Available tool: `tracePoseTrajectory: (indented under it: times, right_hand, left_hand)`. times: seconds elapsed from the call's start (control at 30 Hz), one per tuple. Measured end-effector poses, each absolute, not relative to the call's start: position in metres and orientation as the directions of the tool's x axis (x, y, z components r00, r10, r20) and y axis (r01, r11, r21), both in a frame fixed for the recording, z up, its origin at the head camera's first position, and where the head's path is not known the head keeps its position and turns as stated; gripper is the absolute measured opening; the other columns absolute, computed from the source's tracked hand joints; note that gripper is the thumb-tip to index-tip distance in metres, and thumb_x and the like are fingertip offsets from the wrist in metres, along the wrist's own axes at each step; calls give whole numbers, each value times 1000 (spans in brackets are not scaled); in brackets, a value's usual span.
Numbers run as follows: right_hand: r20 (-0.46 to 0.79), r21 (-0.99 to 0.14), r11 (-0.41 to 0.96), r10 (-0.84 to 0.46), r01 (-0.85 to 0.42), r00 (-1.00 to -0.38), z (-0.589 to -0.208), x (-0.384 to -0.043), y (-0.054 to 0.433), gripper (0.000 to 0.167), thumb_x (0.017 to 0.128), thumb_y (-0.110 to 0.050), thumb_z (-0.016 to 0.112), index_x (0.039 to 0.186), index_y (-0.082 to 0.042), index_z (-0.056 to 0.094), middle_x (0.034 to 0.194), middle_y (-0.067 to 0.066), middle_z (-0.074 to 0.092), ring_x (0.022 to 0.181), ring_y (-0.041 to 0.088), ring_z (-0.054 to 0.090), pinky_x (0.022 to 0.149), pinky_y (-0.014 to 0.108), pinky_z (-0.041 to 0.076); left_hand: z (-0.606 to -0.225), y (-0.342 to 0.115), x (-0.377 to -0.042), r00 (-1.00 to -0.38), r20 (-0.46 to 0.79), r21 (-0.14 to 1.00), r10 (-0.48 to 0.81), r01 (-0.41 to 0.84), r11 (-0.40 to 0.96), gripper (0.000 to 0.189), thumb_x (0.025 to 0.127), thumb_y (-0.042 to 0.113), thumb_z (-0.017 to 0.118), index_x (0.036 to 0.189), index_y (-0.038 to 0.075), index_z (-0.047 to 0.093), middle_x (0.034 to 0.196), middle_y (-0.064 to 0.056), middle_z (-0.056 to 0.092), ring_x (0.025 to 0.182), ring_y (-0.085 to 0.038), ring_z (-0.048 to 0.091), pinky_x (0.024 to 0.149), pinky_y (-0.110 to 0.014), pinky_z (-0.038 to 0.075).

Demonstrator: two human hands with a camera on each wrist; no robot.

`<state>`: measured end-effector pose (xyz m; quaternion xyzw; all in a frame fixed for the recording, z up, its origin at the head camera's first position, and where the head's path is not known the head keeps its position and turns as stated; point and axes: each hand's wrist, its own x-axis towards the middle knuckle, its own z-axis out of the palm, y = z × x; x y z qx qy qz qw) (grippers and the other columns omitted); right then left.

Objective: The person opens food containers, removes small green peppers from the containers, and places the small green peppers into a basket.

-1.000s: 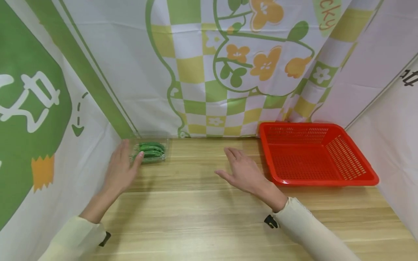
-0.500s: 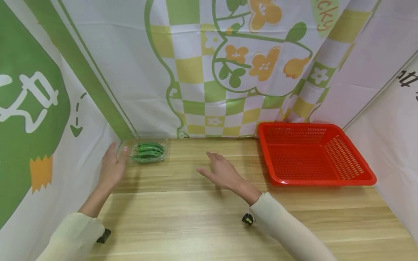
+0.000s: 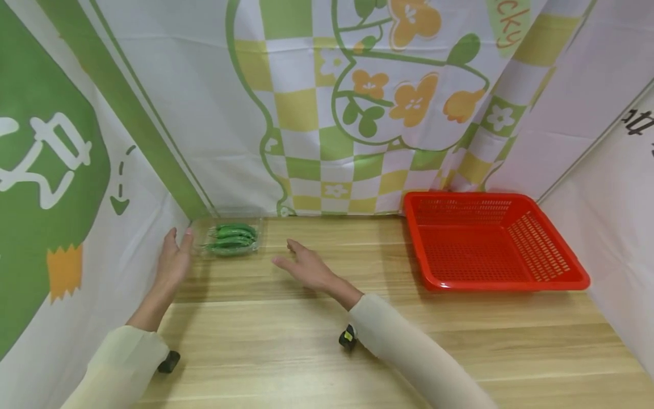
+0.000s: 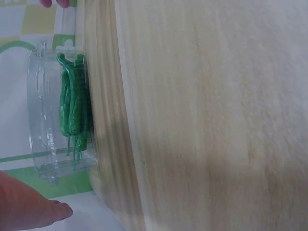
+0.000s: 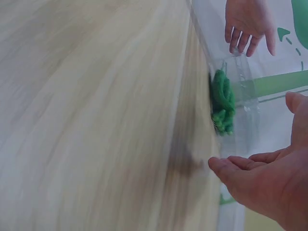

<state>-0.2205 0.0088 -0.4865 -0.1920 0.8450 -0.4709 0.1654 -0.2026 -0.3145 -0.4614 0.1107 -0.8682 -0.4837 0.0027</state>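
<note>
A clear plastic box [image 3: 202, 228] sits on the wooden table at the back left, holding several long green peppers [image 3: 234, 238]. My left hand [image 3: 174, 261] is at the left end of the box, fingers extended and thumb apart. To the right of the box, my right hand [image 3: 306, 266] hovers with straight fingers, palm turned towards it, and a gap lies between them. In the right wrist view the left hand's fingertips [image 5: 239, 45] overlap the box's far end. The left wrist view shows the box's hinged-looking side [image 4: 41, 120] and the peppers' thin stems. Neither hand grips anything.
A red plastic basket [image 3: 480, 250] with slotted sides stands at the back right of the table [image 3: 317, 352]. A checkered, flower-printed cloth [image 3: 337, 136] hangs along the back edge. White printed cloth walls [image 3: 153, 210] close in the left and right sides.
My right hand has moved left from near the basket towards the box. My left hand has shifted slightly left, off the front of the box to its left end. The box stays put.
</note>
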Motion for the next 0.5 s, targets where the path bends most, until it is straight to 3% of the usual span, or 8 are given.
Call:
tracePoseTrajectory:
  times: [0.5]
  right_hand:
    - [-182,-957,288,-478,42,-859,-496,-238,-44,91,106,-61,52,170,-9,14,175,10,26,159,25,31,129,46,33]
  left_hand:
    - [-473,-321,-218,-959,-190,899,-209,-256,356,87,111,59,15,165,-4,-11,174,-27,-10,161,-47,-5,133,-59,3]
